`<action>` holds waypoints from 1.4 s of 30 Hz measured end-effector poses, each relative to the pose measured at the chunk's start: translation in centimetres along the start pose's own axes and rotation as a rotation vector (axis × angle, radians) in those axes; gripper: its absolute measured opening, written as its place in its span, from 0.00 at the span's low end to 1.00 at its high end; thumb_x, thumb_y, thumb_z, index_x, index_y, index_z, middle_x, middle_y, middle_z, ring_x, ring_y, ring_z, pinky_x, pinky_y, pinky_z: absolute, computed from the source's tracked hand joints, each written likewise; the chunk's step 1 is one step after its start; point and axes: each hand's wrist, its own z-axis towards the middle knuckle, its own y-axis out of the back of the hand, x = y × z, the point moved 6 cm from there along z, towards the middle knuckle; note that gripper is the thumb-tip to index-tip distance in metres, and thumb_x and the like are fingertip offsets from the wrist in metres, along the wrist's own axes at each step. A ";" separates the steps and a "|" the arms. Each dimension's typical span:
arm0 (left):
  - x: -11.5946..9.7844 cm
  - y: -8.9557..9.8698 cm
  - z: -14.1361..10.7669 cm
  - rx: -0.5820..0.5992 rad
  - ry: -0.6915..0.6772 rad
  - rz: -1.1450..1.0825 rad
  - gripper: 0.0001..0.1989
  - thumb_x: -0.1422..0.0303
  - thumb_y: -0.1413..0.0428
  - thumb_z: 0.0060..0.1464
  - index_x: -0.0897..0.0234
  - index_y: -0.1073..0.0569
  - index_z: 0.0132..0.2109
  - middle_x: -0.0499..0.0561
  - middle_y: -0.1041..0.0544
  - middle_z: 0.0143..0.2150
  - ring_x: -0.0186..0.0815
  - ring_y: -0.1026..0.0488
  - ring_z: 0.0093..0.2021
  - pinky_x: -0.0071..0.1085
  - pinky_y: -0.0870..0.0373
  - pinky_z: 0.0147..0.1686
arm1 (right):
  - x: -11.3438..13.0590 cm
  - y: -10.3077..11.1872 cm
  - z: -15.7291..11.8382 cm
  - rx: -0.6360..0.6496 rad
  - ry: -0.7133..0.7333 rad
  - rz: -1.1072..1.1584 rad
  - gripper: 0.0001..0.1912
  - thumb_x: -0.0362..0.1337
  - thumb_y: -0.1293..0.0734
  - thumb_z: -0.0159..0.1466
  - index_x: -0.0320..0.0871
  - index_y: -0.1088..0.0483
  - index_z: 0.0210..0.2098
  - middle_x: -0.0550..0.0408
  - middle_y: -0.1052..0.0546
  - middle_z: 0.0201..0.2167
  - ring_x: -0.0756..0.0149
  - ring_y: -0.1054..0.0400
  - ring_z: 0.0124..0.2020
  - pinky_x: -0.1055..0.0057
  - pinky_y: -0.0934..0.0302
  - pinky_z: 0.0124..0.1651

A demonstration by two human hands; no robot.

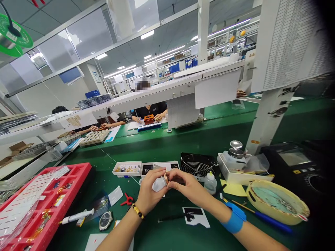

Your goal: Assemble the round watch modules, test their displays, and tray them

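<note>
In front of me, my left hand (149, 188) is closed around a small copper-coloured round part (166, 179), held on edge between its fingers. My right hand (184, 183) pinches the same part from the other side, thumb and fingertips against it. Something translucent and whitish (158, 184) shows under the left fingers; its kind is unclear. Below the hands lie black tweezers (170, 218) across a white card with a black patch (197, 218). A round watch-like piece (105, 220) and a red clamp (127, 199) lie to the left.
A red compartment tray (78, 174) and a syringe (78, 216) are at left. Small white boxes (127, 168), a black fan (197, 165) and a dropper bottle (210, 183) stand behind my hands. At right is a yellow dish (277, 202). Co-workers sit beyond the shelf.
</note>
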 end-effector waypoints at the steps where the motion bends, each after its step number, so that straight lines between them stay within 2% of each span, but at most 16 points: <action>1: 0.1 0.0 0.0 0.005 0.002 0.000 0.21 0.67 0.35 0.60 0.57 0.26 0.59 0.58 0.22 0.58 0.46 0.25 0.58 0.49 0.25 0.59 | 0.3 0.1 -0.1 -0.004 0.021 -0.048 0.10 0.44 0.27 0.65 0.47 0.29 0.34 0.54 0.23 0.41 0.55 0.29 0.46 0.60 0.35 0.51; 5: 0.2 -0.2 0.2 0.038 -0.011 0.010 0.20 0.64 0.36 0.61 0.57 0.26 0.59 0.58 0.21 0.56 0.45 0.24 0.56 0.47 0.25 0.57 | 1.1 0.3 -0.4 -0.009 0.082 -0.184 0.07 0.41 0.28 0.66 0.48 0.28 0.33 0.53 0.23 0.42 0.53 0.31 0.48 0.59 0.40 0.54; 8: 0.1 -0.1 0.3 0.052 -0.027 0.037 0.20 0.66 0.36 0.61 0.57 0.26 0.59 0.57 0.21 0.55 0.45 0.24 0.54 0.46 0.24 0.56 | 1.2 0.3 -0.4 -0.006 0.092 -0.204 0.07 0.40 0.28 0.66 0.49 0.28 0.34 0.54 0.23 0.42 0.53 0.32 0.49 0.60 0.41 0.54; 12: -0.5 0.0 0.2 0.046 -0.102 0.122 0.20 0.69 0.37 0.62 0.56 0.27 0.59 0.56 0.21 0.55 0.44 0.24 0.54 0.47 0.24 0.54 | 0.5 0.2 -0.1 -0.012 0.048 -0.112 0.08 0.42 0.28 0.66 0.48 0.29 0.34 0.56 0.25 0.38 0.58 0.31 0.42 0.63 0.39 0.48; 15: -0.5 0.0 0.1 0.036 -0.098 0.134 0.19 0.69 0.36 0.61 0.56 0.26 0.58 0.57 0.21 0.54 0.45 0.23 0.53 0.47 0.23 0.53 | -0.3 0.0 0.2 0.011 -0.003 0.015 0.11 0.45 0.27 0.65 0.47 0.30 0.35 0.57 0.25 0.37 0.60 0.30 0.40 0.64 0.35 0.45; 19: -0.1 0.1 0.1 0.018 -0.056 0.125 0.21 0.69 0.36 0.60 0.56 0.27 0.59 0.56 0.20 0.53 0.45 0.23 0.53 0.47 0.23 0.53 | -1.0 0.0 0.6 0.028 -0.051 0.150 0.17 0.50 0.25 0.62 0.45 0.28 0.40 0.55 0.23 0.39 0.59 0.27 0.42 0.62 0.31 0.48; 22: 0.1 0.2 0.1 0.015 -0.064 0.144 0.22 0.69 0.35 0.60 0.55 0.27 0.59 0.55 0.20 0.53 0.45 0.23 0.53 0.46 0.23 0.53 | -1.3 0.0 0.8 0.003 -0.071 0.198 0.19 0.50 0.23 0.59 0.44 0.27 0.40 0.54 0.22 0.39 0.59 0.26 0.43 0.60 0.31 0.50; 28: 0.0 0.2 0.1 0.010 -0.165 0.247 0.22 0.69 0.36 0.61 0.55 0.28 0.60 0.55 0.20 0.54 0.45 0.23 0.52 0.46 0.22 0.52 | -2.0 -0.1 0.8 -0.070 -0.080 0.226 0.17 0.47 0.22 0.57 0.44 0.26 0.37 0.54 0.21 0.39 0.59 0.26 0.43 0.59 0.32 0.52; 34: -0.3 0.2 -0.1 0.005 -0.188 0.314 0.21 0.70 0.37 0.62 0.55 0.28 0.61 0.55 0.20 0.53 0.45 0.22 0.51 0.45 0.22 0.51 | -2.2 -0.2 0.6 -0.094 -0.080 0.231 0.15 0.45 0.21 0.57 0.45 0.26 0.35 0.54 0.21 0.39 0.58 0.26 0.43 0.59 0.32 0.52; 39: 0.1 0.4 0.1 0.009 -0.181 0.363 0.19 0.68 0.38 0.63 0.57 0.28 0.59 0.56 0.20 0.52 0.44 0.22 0.51 0.43 0.21 0.50 | -1.9 -0.4 0.8 -0.097 -0.071 0.218 0.16 0.48 0.22 0.58 0.45 0.27 0.36 0.54 0.21 0.38 0.58 0.25 0.42 0.59 0.32 0.51; 42: -0.2 0.8 -0.3 0.035 -0.233 0.408 0.16 0.67 0.40 0.64 0.58 0.27 0.58 0.57 0.20 0.51 0.44 0.22 0.50 0.42 0.21 0.49 | -1.2 -0.8 0.4 -0.127 -0.082 0.177 0.20 0.52 0.23 0.57 0.45 0.28 0.36 0.53 0.20 0.38 0.56 0.24 0.43 0.58 0.31 0.52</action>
